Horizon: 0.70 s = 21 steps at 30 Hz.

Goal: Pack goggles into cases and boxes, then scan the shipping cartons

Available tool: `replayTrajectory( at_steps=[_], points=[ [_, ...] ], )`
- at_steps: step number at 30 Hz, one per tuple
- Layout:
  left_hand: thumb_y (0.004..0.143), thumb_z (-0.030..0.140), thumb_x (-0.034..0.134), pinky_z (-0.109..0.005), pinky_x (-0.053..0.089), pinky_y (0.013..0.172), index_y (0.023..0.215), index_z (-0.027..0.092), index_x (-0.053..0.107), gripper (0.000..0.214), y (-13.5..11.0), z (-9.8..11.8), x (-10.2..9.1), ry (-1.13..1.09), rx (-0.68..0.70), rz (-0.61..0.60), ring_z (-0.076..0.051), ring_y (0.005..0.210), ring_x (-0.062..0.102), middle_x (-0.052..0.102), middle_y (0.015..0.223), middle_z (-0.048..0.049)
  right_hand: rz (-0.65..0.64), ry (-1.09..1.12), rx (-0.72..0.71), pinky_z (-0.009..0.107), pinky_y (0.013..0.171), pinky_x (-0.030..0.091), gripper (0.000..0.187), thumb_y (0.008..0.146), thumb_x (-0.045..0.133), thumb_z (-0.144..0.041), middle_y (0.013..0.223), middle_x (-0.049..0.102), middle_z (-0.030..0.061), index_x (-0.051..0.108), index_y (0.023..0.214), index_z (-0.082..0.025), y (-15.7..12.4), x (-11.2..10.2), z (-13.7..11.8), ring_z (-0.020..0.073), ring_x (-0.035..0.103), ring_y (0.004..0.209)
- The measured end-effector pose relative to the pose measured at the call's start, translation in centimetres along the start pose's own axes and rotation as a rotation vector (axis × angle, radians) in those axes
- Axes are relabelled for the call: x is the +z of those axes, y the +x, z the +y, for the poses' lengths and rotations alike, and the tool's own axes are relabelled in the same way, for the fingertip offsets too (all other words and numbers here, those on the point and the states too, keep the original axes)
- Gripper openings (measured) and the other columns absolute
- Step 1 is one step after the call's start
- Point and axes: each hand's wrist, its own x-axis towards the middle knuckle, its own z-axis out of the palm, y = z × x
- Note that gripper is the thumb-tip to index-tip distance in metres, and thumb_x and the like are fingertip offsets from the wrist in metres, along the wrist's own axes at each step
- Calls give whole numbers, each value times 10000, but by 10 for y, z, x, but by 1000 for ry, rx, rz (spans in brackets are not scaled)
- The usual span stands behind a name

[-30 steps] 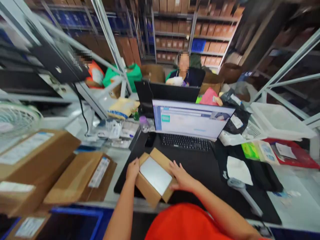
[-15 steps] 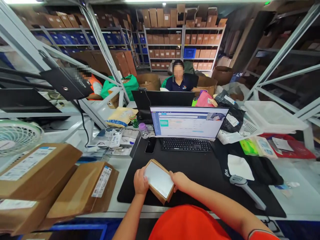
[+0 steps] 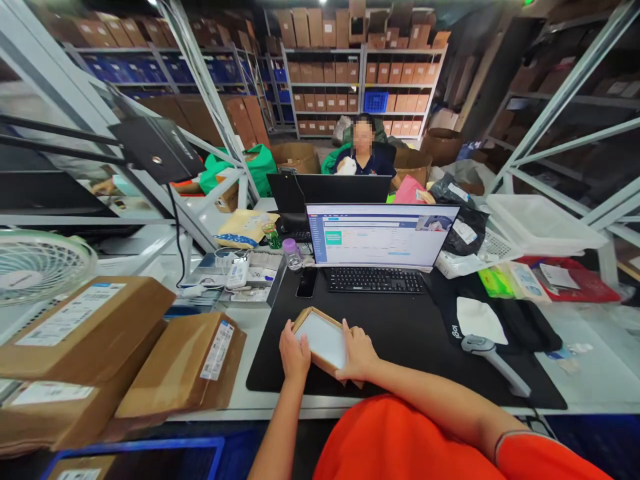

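Holding a flat cardboard box (image 3: 321, 341) between left hand (image 3: 295, 353) and right hand (image 3: 359, 353)

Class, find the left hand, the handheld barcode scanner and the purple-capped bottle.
left hand (image 3: 295, 353), head view, back of hand
handheld barcode scanner (image 3: 500, 369), head view, grey handle
purple-capped bottle (image 3: 293, 259), head view, bottle body

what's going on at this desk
A person's left hand and right hand hold a shallow cardboard box with a white panel in it, over a black desk mat. Beyond it are a keyboard and a monitor. A barcode scanner lies on the mat to the right, and cardboard parcels sit to the left. A co-worker sits farther back.
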Motion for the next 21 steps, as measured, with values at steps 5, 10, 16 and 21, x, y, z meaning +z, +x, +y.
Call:
replayTrajectory(
  at_steps=[5, 10, 16, 21],
  points=[
    [947, 563, 188, -518, 323, 1200, 1542, 66, 143, 777, -32, -3, -24, -229, -468, 86, -356, 1499, 296, 293, 1587, -279, 103, 467, 0, 524, 1172, 302, 1362, 481, 870, -487, 1419, 466, 186, 172, 1604, -160, -10, -8, 48, 384, 417, 1355],
    [816, 818, 330, -489, 564, 958, 1511, 213, 360, 922, -51, 22, -22, -818, -515, -390, -344, 1232, 636, 593, 1408, -194, -69, 1303, -267, 530, 1185, 304, 1309, 506, 821, -742, 1585, 389, 151, 239, 1576, -263, -31, -16, 58, 372, 385, 1447],
    [703, 677, 676, -516, 480, 1087, 1421, 221, 490, 871, -14, 64, -49, -942, -457, -534, -377, 1364, 512, 561, 1474, -132, -331, 1389, -465, 500, 1214, 261, 1168, 524, 873, -676, 1556, 461, 97, 399, 1522, -298, -41, -44, 40, 346, 366, 1468],
    [600, 603, 672, -549, 412, 1127, 1393, 82, 442, 976, 43, 77, -46, -486, -368, -391, -410, 1338, 516, 541, 1434, -250, -372, 1254, -384, 501, 1214, 252, 1290, 368, 939, -614, 1565, 433, 130, 436, 1507, -276, -13, -48, 83, 367, 361, 1461]
  ],
)
